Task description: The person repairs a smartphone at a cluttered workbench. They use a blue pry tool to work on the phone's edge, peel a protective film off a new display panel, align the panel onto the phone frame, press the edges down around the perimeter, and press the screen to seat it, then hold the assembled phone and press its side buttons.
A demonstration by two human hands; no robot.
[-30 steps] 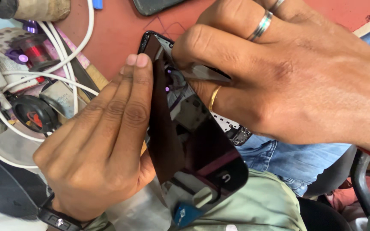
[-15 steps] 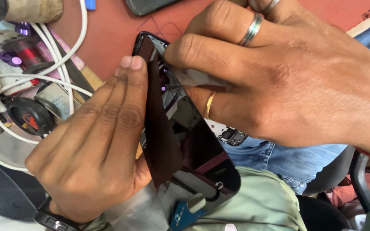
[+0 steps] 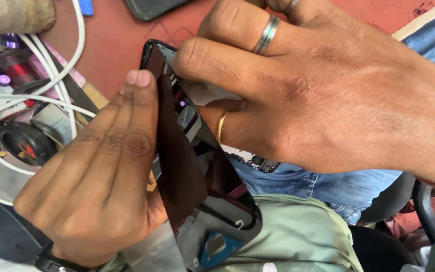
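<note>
A black phone is held upright over my lap, opened like a book. Its dark front panel is lifted off the body, and the inner parts show, among them a blue piece near the bottom. My left hand holds the panel from the left, two fingers flat along its edge up to the top corner. My right hand, with rings on two fingers, grips the phone's upper part from the right, its fingers pressing into the gap. Whether it holds a tool is hidden.
Behind the phone lies a red-brown tabletop with white cables, a black round part, a cardboard roll and another dark phone. Below are blue jeans, a green cloth and a chair arm.
The dark panel has swung further away from the phone's body, widening the gap. Both hands and the phone have shifted slightly left in view.
</note>
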